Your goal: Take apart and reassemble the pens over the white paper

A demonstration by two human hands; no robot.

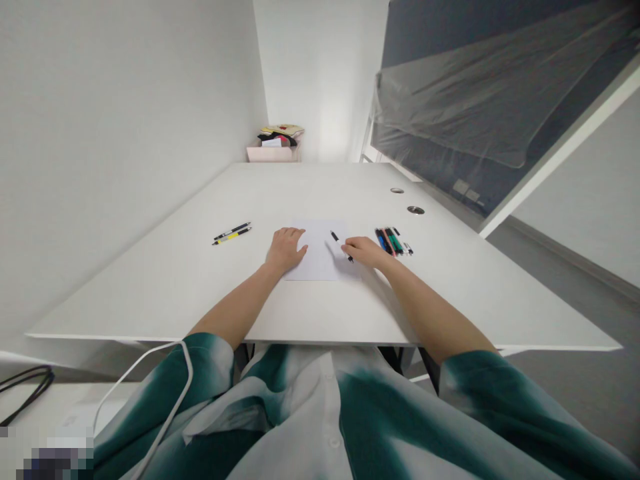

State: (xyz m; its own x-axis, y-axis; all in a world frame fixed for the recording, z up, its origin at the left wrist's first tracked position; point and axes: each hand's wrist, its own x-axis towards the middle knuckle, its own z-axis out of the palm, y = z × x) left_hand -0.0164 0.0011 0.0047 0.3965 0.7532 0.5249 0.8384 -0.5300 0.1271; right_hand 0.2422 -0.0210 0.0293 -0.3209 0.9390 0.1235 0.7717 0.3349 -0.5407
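A sheet of white paper (320,250) lies on the white table in front of me. Flat on its left side rests my left hand (286,249), open, with the thumb apart from the fingers. My right hand (363,251) is closed around a black-and-white pen (335,236) over the paper's right side. The pen is tilted, and a shadow falls on the sheet beneath it. No writing can be made out on the paper. To the right of that hand several pens (390,241) in blue, red, black and green lie side by side, with small black-and-white pieces (408,249) beside them.
On the left of the table (165,287) lie a black pen (233,231) and a yellow pen (232,236). Two round cable holes (415,210) are at the right. A box (270,154) with things piled in it stands beyond the far edge. A white cable (187,373) hangs near my left sleeve.
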